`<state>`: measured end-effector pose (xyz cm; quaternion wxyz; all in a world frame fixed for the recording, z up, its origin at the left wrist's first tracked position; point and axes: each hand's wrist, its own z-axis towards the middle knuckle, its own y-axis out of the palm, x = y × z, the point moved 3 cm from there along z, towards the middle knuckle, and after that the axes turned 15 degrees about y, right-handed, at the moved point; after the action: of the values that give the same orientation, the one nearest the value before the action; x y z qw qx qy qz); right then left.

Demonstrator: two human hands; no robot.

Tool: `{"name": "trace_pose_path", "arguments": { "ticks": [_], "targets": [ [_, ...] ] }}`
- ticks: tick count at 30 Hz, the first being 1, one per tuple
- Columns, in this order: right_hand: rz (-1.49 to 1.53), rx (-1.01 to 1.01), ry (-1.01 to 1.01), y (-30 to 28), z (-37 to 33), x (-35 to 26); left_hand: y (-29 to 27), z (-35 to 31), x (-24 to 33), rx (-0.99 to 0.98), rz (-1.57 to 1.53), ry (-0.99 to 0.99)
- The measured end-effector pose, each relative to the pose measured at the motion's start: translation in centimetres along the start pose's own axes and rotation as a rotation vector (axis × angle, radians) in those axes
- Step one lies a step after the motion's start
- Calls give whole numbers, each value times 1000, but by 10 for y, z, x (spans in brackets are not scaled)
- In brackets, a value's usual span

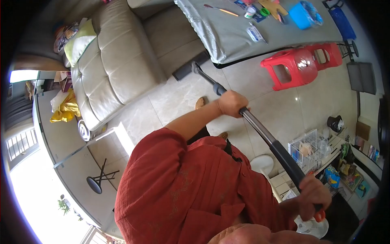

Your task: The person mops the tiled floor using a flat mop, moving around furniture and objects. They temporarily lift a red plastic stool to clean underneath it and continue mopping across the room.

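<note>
My left hand (233, 103) is wrapped round the metal pole of a long-handled flat mop (258, 126), about halfway along it. My right hand (313, 197) grips the black handle near its orange-tipped end, at the lower right. From there the pole slants up and left to a wide dark mop head (185, 71). That head lies on the tiled floor (174, 97), between the sofa's corner and the covered table. Red sleeves cover my upper arms, and a brown shoe (200, 103) shows beside my left forearm.
A tufted beige sofa (118, 61) stands at left. At the top is a table with a silvery cloth (227, 36); red plastic stools (290, 69) stand beside it. A wire cage (306, 148) is at right. A small black stool (94, 185) is at lower left.
</note>
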<state>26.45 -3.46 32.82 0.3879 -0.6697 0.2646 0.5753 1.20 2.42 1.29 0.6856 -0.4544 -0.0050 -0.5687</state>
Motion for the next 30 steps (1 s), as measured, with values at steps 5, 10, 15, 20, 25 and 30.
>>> {"name": "trace_pose_path", "arguments": {
  "ticks": [5, 10, 15, 20, 25, 30],
  "targets": [
    [81, -6, -46, 69, 130, 73, -73, -73, -131, 103, 144, -165],
    [-72, -201, -239, 175, 251, 144, -151, -161, -252, 88, 356, -377],
    [-58, -250, -231, 219, 285, 154, -183, -195, -279, 470, 438, -392],
    [-64, -250, -207, 183, 252, 139, -156, -166, -244, 279, 370, -503],
    [-71, -111, -69, 118, 170, 104, -93, -117, -174, 50, 449, -380],
    [-92, -40, 93, 19, 38, 78, 23, -63, -63, -90, 314, -372]
  ]
}}
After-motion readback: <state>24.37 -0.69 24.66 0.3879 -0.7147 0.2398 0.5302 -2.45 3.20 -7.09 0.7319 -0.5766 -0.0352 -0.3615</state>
